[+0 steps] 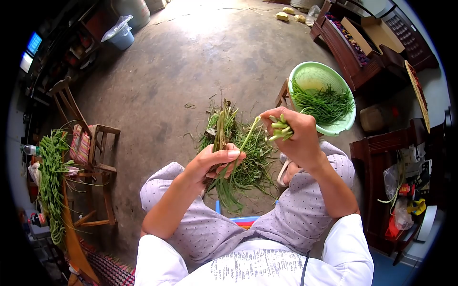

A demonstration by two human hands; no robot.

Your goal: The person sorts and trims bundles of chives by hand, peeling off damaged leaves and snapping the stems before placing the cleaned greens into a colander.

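Note:
My left hand (210,164) is closed around a bunch of long green stalks (220,129), some with brownish, withered ends, their thin leaves hanging below. Between my two hands runs a single pale green stalk (248,135); the fingertips of my right hand (301,136) pinch its upper end. That same hand also grips a small bundle of stalks (281,128), pale ends pointing left. On the floor beneath lies a loose heap of green trimmings (255,164), partly hidden by my hands. A light green basket (353,107) beside my right hand holds thin greens (327,104).
The basket rests on a wooden stool (282,95). To the left, more greens (51,167) drape over a bench near a wooden chair (102,143). A blue bin (123,39) stands at the far left. Dark wooden furniture (350,57) lines the right side.

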